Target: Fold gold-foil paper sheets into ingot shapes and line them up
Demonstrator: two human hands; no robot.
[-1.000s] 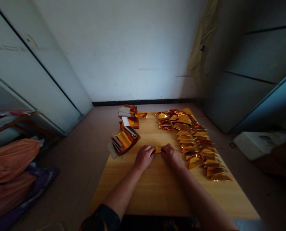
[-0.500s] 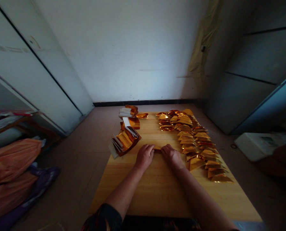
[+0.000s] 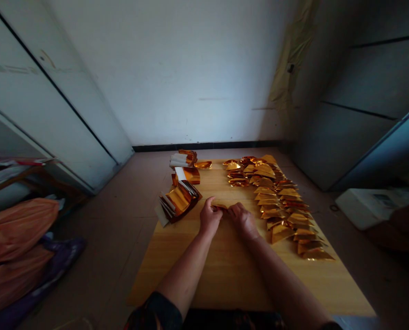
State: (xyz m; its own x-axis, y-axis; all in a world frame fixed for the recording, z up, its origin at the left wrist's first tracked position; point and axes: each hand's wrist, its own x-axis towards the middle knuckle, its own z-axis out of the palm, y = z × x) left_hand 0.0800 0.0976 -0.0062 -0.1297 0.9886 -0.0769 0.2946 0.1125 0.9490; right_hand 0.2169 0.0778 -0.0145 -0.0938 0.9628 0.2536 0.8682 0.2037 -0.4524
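Between my two hands, over the middle of the wooden table (image 3: pixel 225 270), is a small folded piece of gold foil paper (image 3: pixel 220 207). My left hand (image 3: pixel 210 217) grips its left end, with the thumb and fingers around it. My right hand (image 3: pixel 241 220) pinches the right end, fingers bent. Part of the paper is hidden by the fingers. Left of my hands lies a fanned stack of gold foil sheets (image 3: pixel 181 200), with white undersides showing. Rows of folded gold paper pieces (image 3: pixel 266 192) stand along the table's right side.
Two more bundles of foil sheets, one a curled bundle (image 3: pixel 187 175), lie at the far left of the table, beside a single folded piece (image 3: pixel 203 165). A white box (image 3: pixel 359 208) stands on the floor at right. Orange cloth (image 3: pixel 19 224) lies at left. A wall (image 3: pixel 197 82) rises beyond.
My left hand has turned more upright, its thumb and fingers shifting on the foil paper. The paper is now tilted and turned between my hands. The stacks and rows are unchanged.
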